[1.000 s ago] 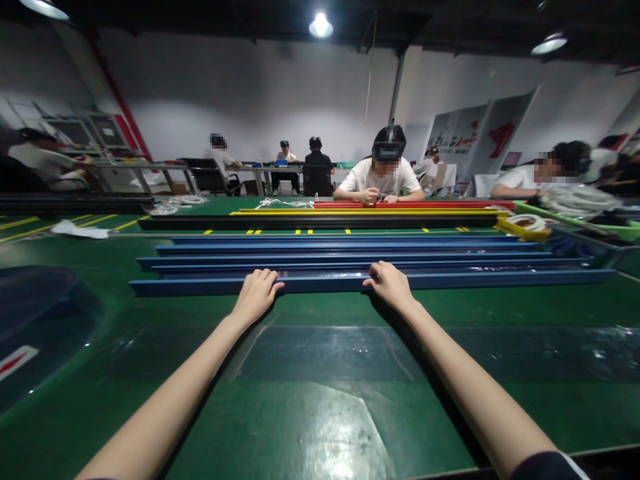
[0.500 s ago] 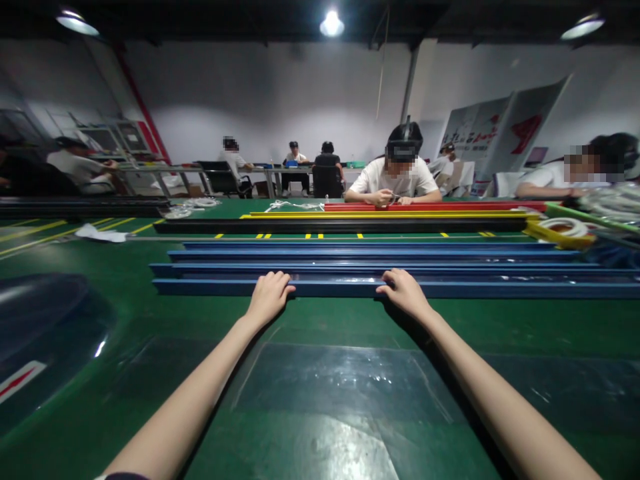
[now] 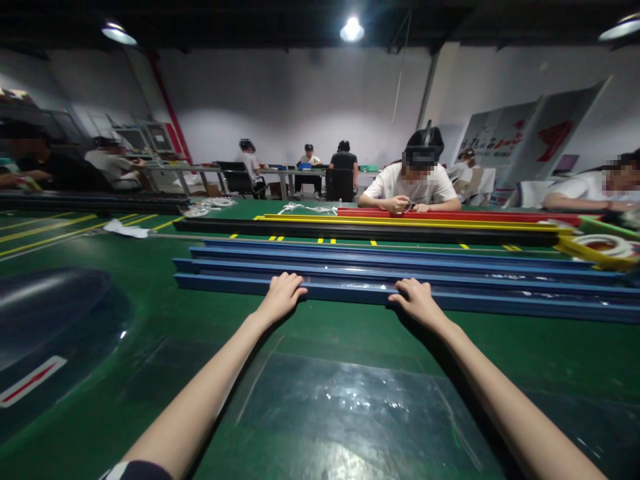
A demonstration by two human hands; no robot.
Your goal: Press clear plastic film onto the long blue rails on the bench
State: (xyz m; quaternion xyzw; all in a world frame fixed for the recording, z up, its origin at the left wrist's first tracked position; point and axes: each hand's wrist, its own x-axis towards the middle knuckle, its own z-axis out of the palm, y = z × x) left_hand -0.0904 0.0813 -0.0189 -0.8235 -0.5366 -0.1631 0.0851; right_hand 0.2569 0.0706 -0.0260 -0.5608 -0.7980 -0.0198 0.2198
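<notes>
At the left of the shiny green worktop sits a big, rounded, dark-blue shiny thing, with bare green beside it. The front long blue grooved strip stuck out on the left a second ago; now its end is almost level with the blue strip behind, so they look neater. The left hand bends its fingers over the front strip's near edge. Nearer to us lies a clear flat plastic sheet, with green room between it and the strip. The right hand lies over the same edge. I cannot tell how tightly either hand squeezes. Behind the front strip there is little room. Its right end is out of view, past the yellow tray by the worktop's right side.
</notes>
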